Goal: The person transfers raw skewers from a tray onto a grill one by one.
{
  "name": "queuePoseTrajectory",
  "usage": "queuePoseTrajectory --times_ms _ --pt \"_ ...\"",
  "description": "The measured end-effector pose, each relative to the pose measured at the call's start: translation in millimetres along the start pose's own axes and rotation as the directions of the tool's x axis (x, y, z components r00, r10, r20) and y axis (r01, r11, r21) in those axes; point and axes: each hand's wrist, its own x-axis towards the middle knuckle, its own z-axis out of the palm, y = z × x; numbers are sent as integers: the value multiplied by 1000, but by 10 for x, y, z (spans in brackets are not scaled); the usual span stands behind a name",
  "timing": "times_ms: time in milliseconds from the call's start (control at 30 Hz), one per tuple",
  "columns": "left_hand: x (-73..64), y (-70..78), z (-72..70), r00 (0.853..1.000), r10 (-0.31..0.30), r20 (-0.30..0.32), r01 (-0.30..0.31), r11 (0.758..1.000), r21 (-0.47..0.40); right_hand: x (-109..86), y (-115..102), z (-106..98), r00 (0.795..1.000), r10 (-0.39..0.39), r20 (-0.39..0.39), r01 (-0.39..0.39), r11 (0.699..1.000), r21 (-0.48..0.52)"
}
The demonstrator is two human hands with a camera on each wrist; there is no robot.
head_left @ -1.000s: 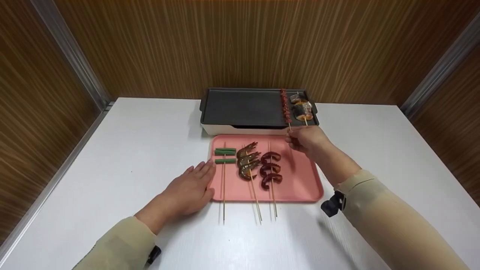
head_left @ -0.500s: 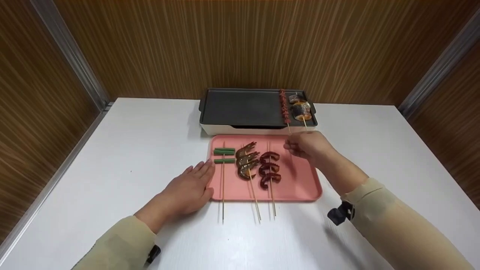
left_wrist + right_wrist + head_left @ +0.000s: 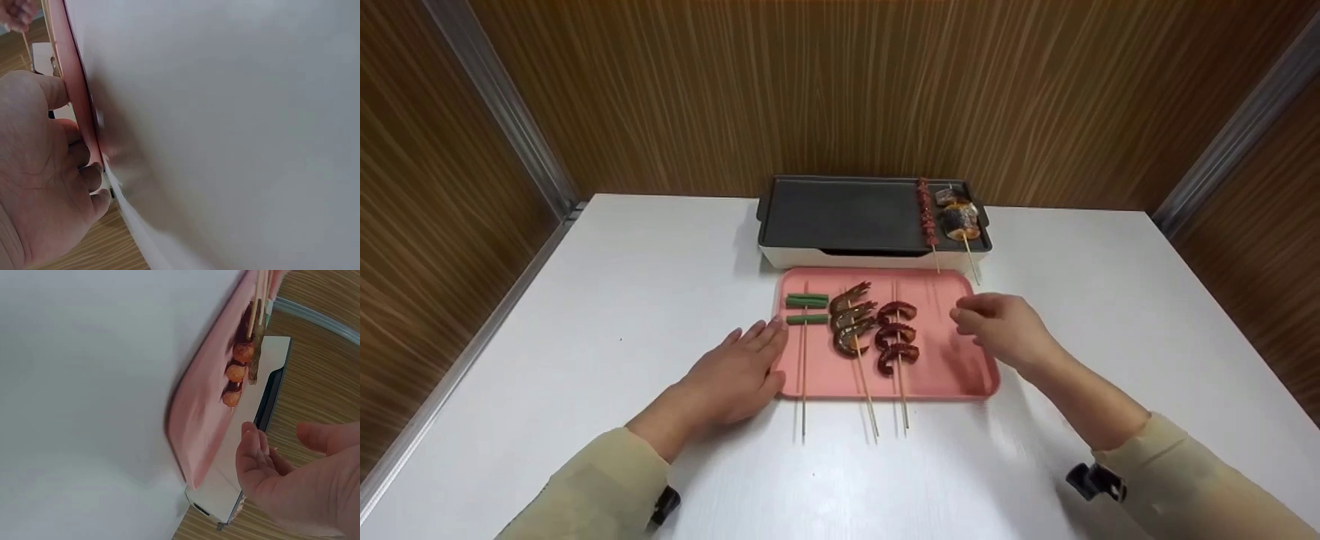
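Note:
My left hand [image 3: 735, 371] lies with straight fingers against the left rim of the pink tray [image 3: 949, 375]; the left wrist view shows the thumb and fingers along the tray's edge [image 3: 73, 73]. Over the tray's right side hovers my right hand [image 3: 1006, 330], empty, with thumb and fingers apart in the right wrist view. On the tray lie a skewer of green stalks [image 3: 808, 301], a shrimp skewer [image 3: 851, 322] and a skewer of dark red octopus tentacles [image 3: 897, 337]. A thin red meat skewer [image 3: 925, 214] and a fish skewer [image 3: 960, 223] rest on the grill.
Behind the tray stands the electric grill [image 3: 840, 217], a black plate on a white base. Stick ends of the tray's skewers overhang its front rim. Wood-grain panels [image 3: 840, 90] enclose the white table [image 3: 675, 262] at the back and sides.
My right hand has let go of the skewer sticks at the grill and moved back and right, over the tray. The fish and red meat skewers stay on the plate. My left hand holds its place.

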Motion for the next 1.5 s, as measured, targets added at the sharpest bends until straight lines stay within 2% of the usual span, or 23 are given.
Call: queuePoseTrajectory --times_ms 100,167,267,400,533,633,733,900,1033,1067,1133,1200,1300,1500 --pt "-9 9 4 1000 -12 -16 11 1000 -21 -97 96 -21 997 -79 -18 75 981 -181" --pt "-21 22 2 999 -19 -38 17 999 -33 -152 156 -35 990 -138 -22 126 950 -286" --pt "-51 64 -18 997 -32 -74 28 998 -49 -222 228 -55 983 -185 -5 168 906 -389" --pt "-113 158 -62 989 -67 -135 53 993 -107 -272 320 -72 982 -181 56 186 862 -472" --pt "-199 279 -118 972 -120 -204 79 977 -198 -267 403 -84 980 -157 125 200 816 -543" --pt "-262 360 -156 957 -157 -246 82 954 -287 -256 447 -95 977 -143 161 210 798 -565" --pt "-305 422 -176 939 -200 -279 77 914 -398 -253 483 -106 974 -129 186 213 801 -560" --pt "-356 487 -202 928 -278 -246 92 815 -572 -231 514 -117 966 -120 230 231 802 -551" --pt "-376 528 -216 920 -361 -155 170 721 -671 -199 519 -138 957 -109 268 244 804 -543" --pt "-374 536 -216 916 -380 -131 189 694 -695 -190 520 -145 955 -106 278 246 805 -540" --pt "-370 550 -213 912 -405 -61 221 612 -759 -175 523 -162 949 -109 297 260 803 -536" --pt "-360 561 -203 911 -412 4 243 529 -813 -158 529 -176 945 -109 309 267 802 -535" --pt "-347 565 -176 908 -409 91 278 426 -861 -135 538 -184 942 -104 320 271 799 -537" --pt "-332 573 -125 893 -394 218 344 286 -895 -111 559 -171 946 -76 315 246 802 -544"
